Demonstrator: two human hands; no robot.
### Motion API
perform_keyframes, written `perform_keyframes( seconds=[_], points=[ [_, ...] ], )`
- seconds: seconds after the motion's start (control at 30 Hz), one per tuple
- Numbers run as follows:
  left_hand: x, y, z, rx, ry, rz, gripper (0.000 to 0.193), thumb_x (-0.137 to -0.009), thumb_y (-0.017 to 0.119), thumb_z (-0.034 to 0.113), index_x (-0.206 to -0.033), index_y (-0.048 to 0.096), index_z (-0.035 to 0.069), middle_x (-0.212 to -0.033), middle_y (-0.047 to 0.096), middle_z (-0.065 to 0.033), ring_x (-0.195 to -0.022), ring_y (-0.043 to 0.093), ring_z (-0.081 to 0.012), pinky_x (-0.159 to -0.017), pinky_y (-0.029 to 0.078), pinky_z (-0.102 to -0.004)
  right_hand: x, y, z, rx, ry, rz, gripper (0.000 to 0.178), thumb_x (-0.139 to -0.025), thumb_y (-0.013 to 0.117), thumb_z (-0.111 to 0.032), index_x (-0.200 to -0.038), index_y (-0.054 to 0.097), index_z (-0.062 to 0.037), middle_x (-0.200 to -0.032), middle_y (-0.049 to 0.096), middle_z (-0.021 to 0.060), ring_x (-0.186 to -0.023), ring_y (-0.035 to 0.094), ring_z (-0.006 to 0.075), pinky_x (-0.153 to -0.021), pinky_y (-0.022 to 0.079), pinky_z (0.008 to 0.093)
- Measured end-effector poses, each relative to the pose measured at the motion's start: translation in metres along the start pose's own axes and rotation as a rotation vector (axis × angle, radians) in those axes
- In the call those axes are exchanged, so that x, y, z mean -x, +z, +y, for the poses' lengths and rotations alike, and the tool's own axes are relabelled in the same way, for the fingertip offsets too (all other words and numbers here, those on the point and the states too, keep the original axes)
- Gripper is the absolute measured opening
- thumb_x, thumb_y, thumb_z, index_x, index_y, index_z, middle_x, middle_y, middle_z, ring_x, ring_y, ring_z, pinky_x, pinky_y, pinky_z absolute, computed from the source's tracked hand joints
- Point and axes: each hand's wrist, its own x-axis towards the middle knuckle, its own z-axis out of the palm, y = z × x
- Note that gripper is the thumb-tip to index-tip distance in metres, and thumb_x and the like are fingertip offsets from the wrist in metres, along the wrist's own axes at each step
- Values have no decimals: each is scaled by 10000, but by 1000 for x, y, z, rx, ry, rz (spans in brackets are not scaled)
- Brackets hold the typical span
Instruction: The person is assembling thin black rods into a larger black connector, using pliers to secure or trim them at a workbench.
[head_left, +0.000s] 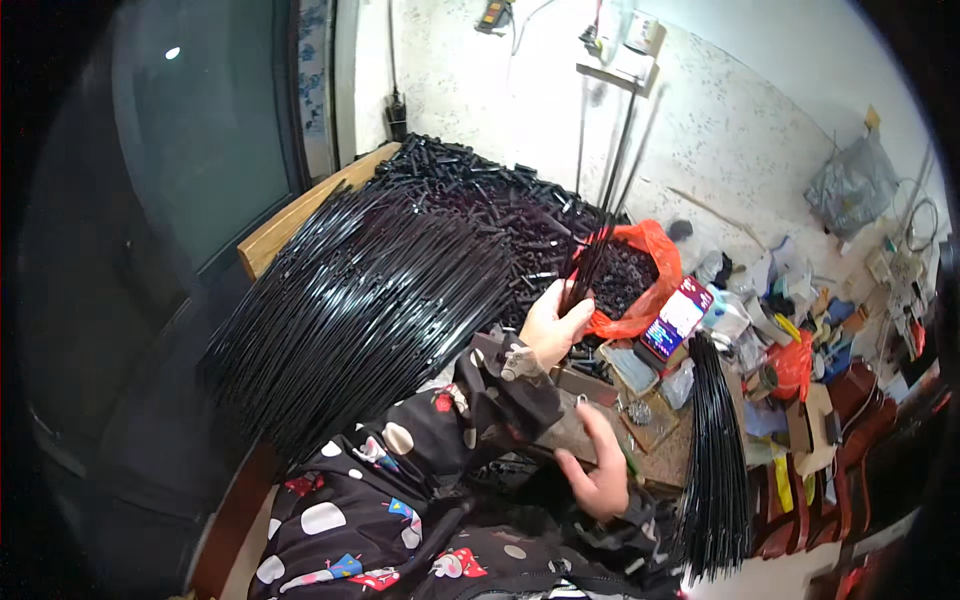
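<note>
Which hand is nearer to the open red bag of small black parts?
Left. The left hand, gripping thin black rods, is beside the bag's near left edge; the right hand is lower in view, farther from it.

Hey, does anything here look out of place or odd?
The clutter of bags and scraps at the right looks untidy: things lie heaped every which way, unlike the black rods laid roughly parallel on the left. I see no clear damage.

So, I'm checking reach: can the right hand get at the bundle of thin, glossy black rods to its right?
Probably yes: the right hand is open, the black bundle is close by, and nothing visible blocks the way between them.
</note>
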Motion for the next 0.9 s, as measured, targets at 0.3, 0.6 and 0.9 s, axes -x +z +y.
perform_keyframes(
  seconds=[0.3,0.6,0.9],
  points=[
    [11,-4,34,268,-522,-112,236,-800,594,147,-967,545,-12,-863,615,-112,-758,610,-170,-687,503,-276,-13,58,38,-791,487,-117,453,-805,555,-61,-1197,328,-51,-733,486,0,-621,462,77,-547,367,220],
    [41,-6,20,-37,-237,-274,173,-775,604,74,-921,591,-19,-810,628,-82,-736,595,-148,-709,477,-271,11,54,58,-788,470,-125,321,-865,489,-224,-1085,502,9,-838,571,46,-810,523,117,-730,408,258],
    [109,-38,-55,-792,236,-823,224,-728,638,112,-951,614,99,-867,619,-67,-835,595,-239,-728,474,-316,-71,14,105,-1834,889,-175,644,-840,299,-566,-990,499,27,-1028,531,217,-898,540,358,-773,455,433]
  ],
)
